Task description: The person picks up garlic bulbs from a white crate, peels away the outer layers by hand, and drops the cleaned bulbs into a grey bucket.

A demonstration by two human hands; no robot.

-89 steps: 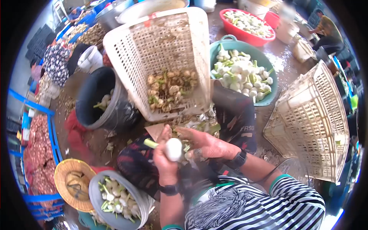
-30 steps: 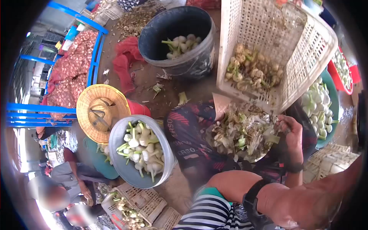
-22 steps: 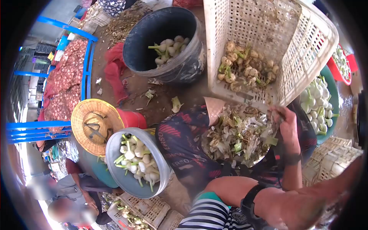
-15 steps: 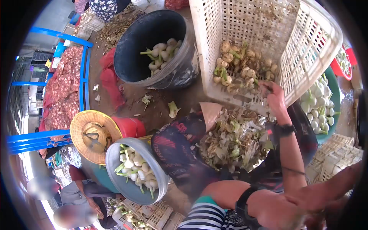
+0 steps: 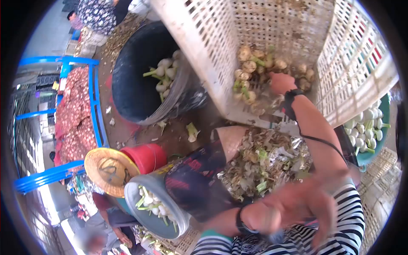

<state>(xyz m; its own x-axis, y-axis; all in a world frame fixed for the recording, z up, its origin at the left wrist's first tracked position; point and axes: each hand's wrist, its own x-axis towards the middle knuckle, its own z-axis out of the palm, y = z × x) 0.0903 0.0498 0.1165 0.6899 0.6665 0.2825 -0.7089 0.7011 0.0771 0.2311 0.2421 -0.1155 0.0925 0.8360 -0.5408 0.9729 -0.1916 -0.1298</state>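
Observation:
My right hand is inside the white perforated crate, among dirty garlic bulbs. Its fingers are bent together; their tips and whatever they hold are blurred. Close to the camera, my left hand is smeared by motion, with thumb and fingers apart and nothing visible between them. Below the crate, a heap of dry peelings and leaves lies at my lap. Trimmed white bulbs with green stems fill part of a grey bucket at lower left.
A dark bucket holding bulbs stands left of the crate. A red bucket and straw hat are lower left. At right is a green tub of white bulbs. A co-worker's hand shows at lower left.
My right hand has gone from the peelings up into the crate, deeper among the bulbs. My left hand has swung from the lower right towards the middle. The view has shifted.

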